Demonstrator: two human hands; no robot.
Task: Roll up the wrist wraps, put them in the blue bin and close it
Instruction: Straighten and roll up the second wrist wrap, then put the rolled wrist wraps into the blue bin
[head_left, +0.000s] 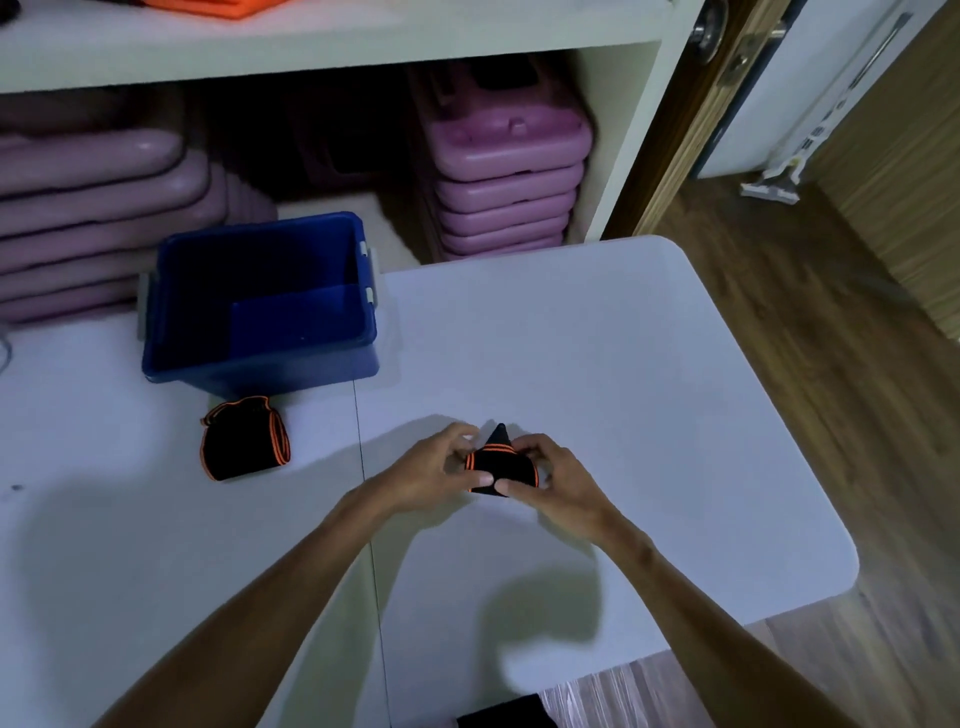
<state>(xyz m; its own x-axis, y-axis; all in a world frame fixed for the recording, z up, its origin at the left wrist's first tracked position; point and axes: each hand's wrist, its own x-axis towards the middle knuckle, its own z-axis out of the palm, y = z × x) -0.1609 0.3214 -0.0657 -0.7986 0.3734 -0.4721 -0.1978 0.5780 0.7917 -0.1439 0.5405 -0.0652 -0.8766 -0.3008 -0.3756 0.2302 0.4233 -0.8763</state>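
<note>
Both my hands hold a black wrist wrap with orange edging (500, 466) just above the white table, near its middle. It is rolled into a short thick roll with a pointed black end sticking up behind it. My left hand (434, 470) grips its left end and my right hand (556, 480) its right end. A second black and orange wrist wrap (244, 439), rolled up, lies on the table to the left, just in front of the blue bin (260, 358). The bin stands open, with nothing visible inside and no lid in view.
The white table (597, 364) ends at a rounded corner on the right, above wood floor. Stacked pink plastic cases (506, 171) fill the shelf behind the bin. A door edge (675, 130) and a white floor tool (774, 182) lie at the far right.
</note>
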